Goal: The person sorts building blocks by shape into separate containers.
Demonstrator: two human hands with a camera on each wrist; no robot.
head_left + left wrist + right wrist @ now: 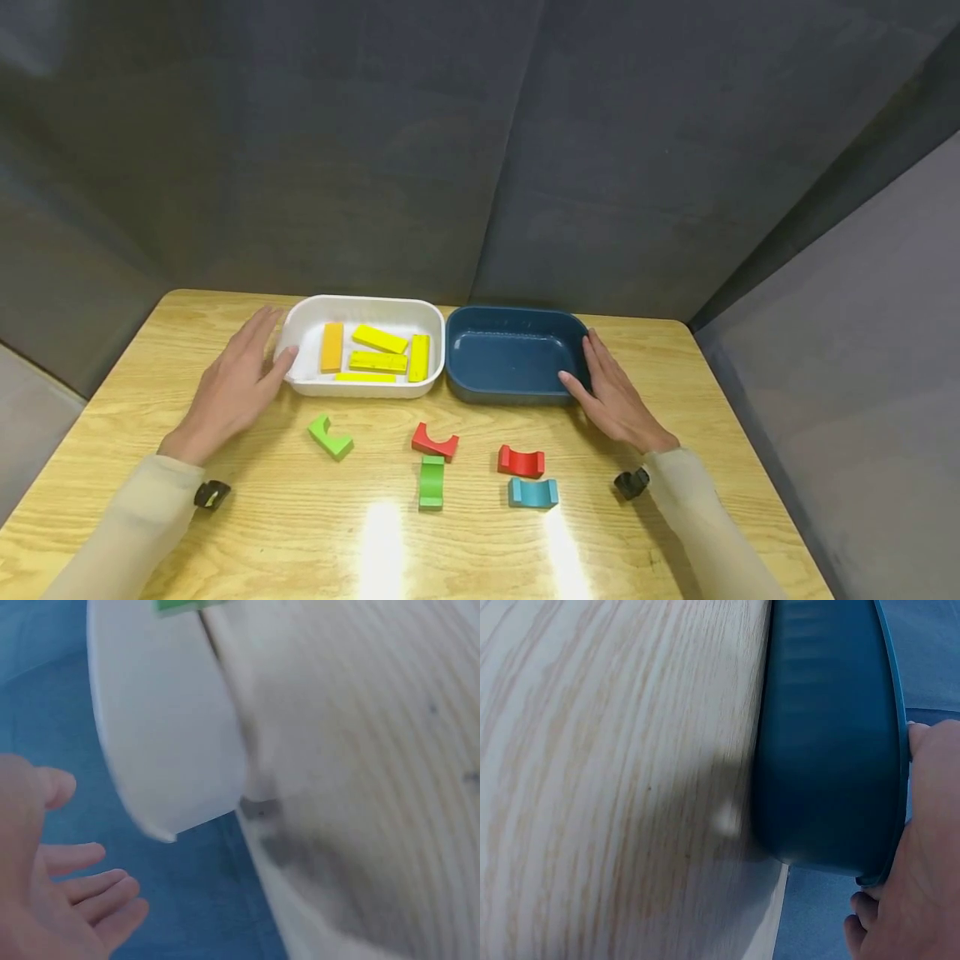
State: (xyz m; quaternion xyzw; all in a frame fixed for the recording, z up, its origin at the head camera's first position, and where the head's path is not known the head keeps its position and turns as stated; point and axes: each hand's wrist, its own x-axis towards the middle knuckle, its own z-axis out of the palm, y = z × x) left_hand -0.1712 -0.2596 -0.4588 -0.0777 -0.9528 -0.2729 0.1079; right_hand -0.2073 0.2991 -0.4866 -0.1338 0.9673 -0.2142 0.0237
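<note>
I have two tubs standing end to end on the wooden surface (270, 542): one white tub (322, 388) at my left, one dark blue tub (510, 358) at my right, their ends meeting or nearly so. Both are oblong with rounded corners; the white one is pale inside and out, the blue one glossy, with light catching its bare floor.

My left grip (236, 383) is spread beside the white tub's outer end, fingers extended; the thumb overlaps the rim from above, but I cannot tell whether it touches. My right grip (617, 398) is spread too, laid at the blue tub's outer end, thumb and fingers touching its rim around the near corner.

The white tub holds five flat blocks: one orange block (331, 347) and four yellow blocks (378, 362).

Five arched blocks lie nearer me, in front of the tubs: two green arches (431, 483), one lighter than the other, two red arches (521, 464) and one blue arch (533, 494). A dark curtain (360, 150) hangs behind the surface.
</note>
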